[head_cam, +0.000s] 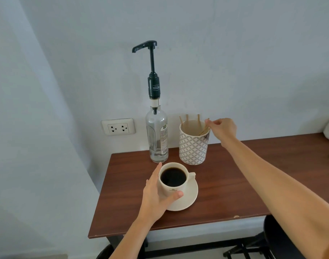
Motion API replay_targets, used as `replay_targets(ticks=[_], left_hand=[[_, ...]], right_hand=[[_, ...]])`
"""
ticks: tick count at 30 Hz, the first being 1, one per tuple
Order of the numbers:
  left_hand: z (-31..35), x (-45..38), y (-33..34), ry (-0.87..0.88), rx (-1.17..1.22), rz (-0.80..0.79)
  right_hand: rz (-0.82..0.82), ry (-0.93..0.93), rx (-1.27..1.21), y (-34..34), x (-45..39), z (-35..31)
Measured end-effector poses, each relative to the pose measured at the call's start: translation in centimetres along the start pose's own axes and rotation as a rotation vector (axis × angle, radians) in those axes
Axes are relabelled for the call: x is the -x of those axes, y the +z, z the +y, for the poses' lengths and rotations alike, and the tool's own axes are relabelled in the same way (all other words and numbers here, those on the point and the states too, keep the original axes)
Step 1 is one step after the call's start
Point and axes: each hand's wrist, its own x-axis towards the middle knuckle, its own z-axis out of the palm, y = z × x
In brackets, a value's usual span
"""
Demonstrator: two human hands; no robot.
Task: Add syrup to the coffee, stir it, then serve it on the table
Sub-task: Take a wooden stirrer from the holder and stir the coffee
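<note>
Tabletop [234,184] carries all; cup is landmark. Syrup bottle [157,135] just behind cup, pump up. Patterned holder [193,146] behind cup to right. Cup [174,181] of black coffee on saucer [189,199]. Left hand [156,195] wraps cup's left side, thumb on front wall, steadying. Right hand [222,128] over holder, fingertips pinching stir stick [206,126]. Step likely: fetching stirrer; syrup seemingly already in. Next: lift stick clear, carry down-left into coffee, stir gently without slopping.

Cream cup [172,186], grey-latticed white holder [193,148]
</note>
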Motion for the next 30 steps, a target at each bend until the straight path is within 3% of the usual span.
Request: replay_targets(ticks=[5,8,13,23,26,30], left_hand=[[-0.3,-0.1,0.0,-0.028,0.004,0.006],[-0.3,-0.2,0.1,-0.03,0.001,0.003],[-0.4,-0.2,0.1,-0.034,0.001,0.013],[0.1,0.1,-0.1,-0.026,0.022,0.0],[0.0,-0.1,0.0,-0.046,0.033,-0.014],[-0.1,0.3,-0.1,-0.058,0.051,-0.026]], right_hand=[[-0.003,-0.081,0.155,0.0,-1.0,-1.3],[0.008,-0.23,0.233,0.1,-0.8,-2.4],[-0.156,-0.491,0.222,1.5,-0.1,-3.8],[-0.361,-0.503,0.394,2.7,-0.6,-3.1],[-0.226,-0.502,0.308,0.6,-0.1,-4.3],[0.061,-0.498,-0.077,-4.8,3.5,-4.8]])
